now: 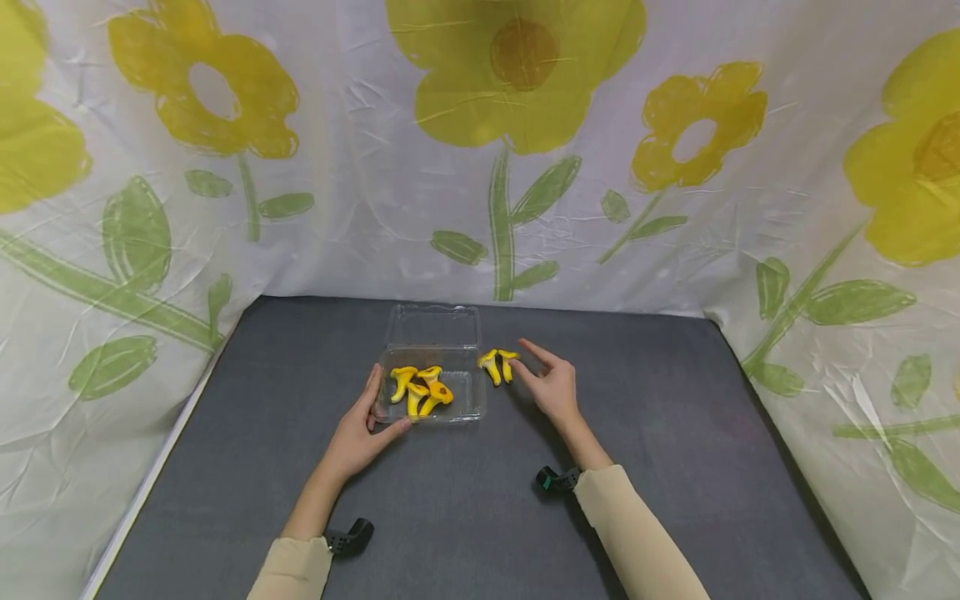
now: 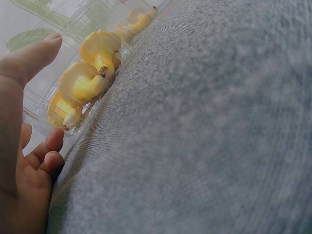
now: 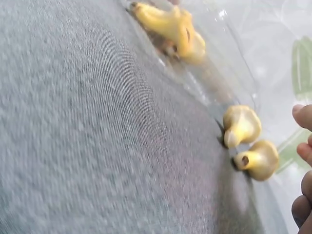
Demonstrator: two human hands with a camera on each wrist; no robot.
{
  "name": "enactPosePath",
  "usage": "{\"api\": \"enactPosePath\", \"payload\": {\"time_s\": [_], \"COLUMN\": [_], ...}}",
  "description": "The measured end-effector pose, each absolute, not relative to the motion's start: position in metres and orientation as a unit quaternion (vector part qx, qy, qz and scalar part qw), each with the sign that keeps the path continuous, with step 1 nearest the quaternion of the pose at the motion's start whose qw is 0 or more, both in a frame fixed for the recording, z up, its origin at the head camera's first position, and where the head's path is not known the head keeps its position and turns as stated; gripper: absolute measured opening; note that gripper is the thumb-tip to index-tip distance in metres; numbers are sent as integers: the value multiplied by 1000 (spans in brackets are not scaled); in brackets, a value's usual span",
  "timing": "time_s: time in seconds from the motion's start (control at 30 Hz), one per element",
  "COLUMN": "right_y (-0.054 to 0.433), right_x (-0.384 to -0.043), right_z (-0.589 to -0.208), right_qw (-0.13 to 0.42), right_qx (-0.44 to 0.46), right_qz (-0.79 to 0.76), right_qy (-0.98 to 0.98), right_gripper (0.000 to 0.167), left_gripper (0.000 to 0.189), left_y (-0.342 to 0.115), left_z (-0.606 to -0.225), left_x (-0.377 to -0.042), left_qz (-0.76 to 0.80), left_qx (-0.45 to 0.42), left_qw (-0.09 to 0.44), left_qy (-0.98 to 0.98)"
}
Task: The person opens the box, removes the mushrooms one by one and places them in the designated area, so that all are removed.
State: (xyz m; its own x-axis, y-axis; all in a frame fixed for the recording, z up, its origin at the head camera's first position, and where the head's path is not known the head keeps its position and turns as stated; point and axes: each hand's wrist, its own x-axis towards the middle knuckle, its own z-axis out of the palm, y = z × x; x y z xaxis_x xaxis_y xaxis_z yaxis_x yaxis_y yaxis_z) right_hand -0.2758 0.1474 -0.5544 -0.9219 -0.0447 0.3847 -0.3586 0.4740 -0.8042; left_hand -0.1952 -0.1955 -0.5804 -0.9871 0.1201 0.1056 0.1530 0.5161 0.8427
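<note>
A clear plastic clamshell box (image 1: 468, 407) lies with its lid (image 1: 435, 325) raised at the back. Several yellow chanterelle mushrooms (image 1: 417, 392) are grouped in its left half. My left hand (image 1: 357, 437) rests around the box's front left corner, fingers along the left side and thumb (image 2: 36, 56) stretched along the front edge. Just right of the box, two more chanterelles (image 3: 257, 160) stand side by side on the dark cloth. Beside them is my right hand (image 1: 553, 387), thumb and index finger spread apart, holding nothing; in the right wrist view its fingertips show at the right edge.
Dark grey cloth (image 1: 450, 517) covers the table. White curtains printed with yellow flowers (image 1: 337, 208) close in the back and both sides. Each wrist wears a black strap with a small device (image 1: 351, 537).
</note>
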Motion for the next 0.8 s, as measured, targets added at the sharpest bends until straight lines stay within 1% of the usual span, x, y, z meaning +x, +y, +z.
{"api": "enactPosePath", "payload": {"time_s": [0.47, 0.8], "right_y": [121, 100], "right_x": [-267, -265], "right_z": [-538, -523], "right_qw": [138, 130], "right_qx": [140, 172], "right_qz": [512, 525], "right_qy": [-836, -824], "right_gripper": [44, 45], "left_gripper": [111, 112], "left_y": [-195, -194], "left_z": [-582, -579], "left_x": [-196, -195], "left_qz": [-506, -502], "left_qx": [-68, -65], "left_qw": [2, 7], "left_qy": [-860, -863]}}
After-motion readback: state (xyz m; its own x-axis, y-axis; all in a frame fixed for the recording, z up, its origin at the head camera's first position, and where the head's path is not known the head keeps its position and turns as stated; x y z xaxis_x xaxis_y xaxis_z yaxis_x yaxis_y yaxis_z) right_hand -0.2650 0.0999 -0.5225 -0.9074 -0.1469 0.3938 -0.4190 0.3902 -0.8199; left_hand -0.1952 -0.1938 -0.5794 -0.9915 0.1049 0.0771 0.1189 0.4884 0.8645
